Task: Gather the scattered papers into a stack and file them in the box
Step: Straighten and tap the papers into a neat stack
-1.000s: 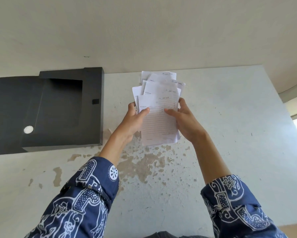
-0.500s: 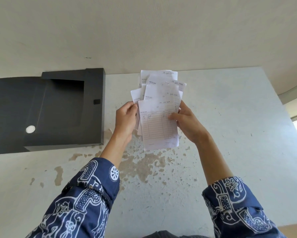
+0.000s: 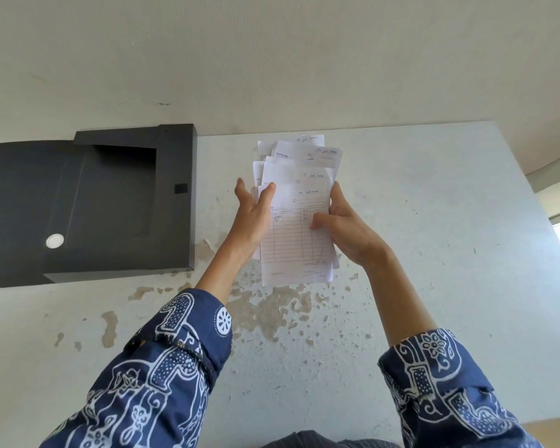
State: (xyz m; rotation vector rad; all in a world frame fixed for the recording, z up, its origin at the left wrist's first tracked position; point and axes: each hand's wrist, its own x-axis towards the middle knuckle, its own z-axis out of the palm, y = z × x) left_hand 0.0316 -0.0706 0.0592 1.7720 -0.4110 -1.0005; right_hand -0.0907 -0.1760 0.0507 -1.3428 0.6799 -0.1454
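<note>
A fanned bundle of white ruled receipt papers (image 3: 296,202) is held above the middle of the pale table (image 3: 433,253). Their top edges are uneven, with several sheets sticking out at the far end. My left hand (image 3: 254,218) presses flat against the bundle's left edge, fingers stretched upward. My right hand (image 3: 343,227) grips the right edge, thumb on the front sheet. The black file box (image 3: 110,205) lies open at the table's far left, apart from the papers, its inside dark and bare.
A white round disc (image 3: 54,241) sits on the box's left flap. The table's paint is chipped in brown patches (image 3: 272,305) below the papers. A pale wall (image 3: 272,59) runs behind the table's far edge.
The bundle has been lifted and tilted more upright. My left hand slid up along the left edge and straightened its fingers; the right hand shifted its grip on the right side.
</note>
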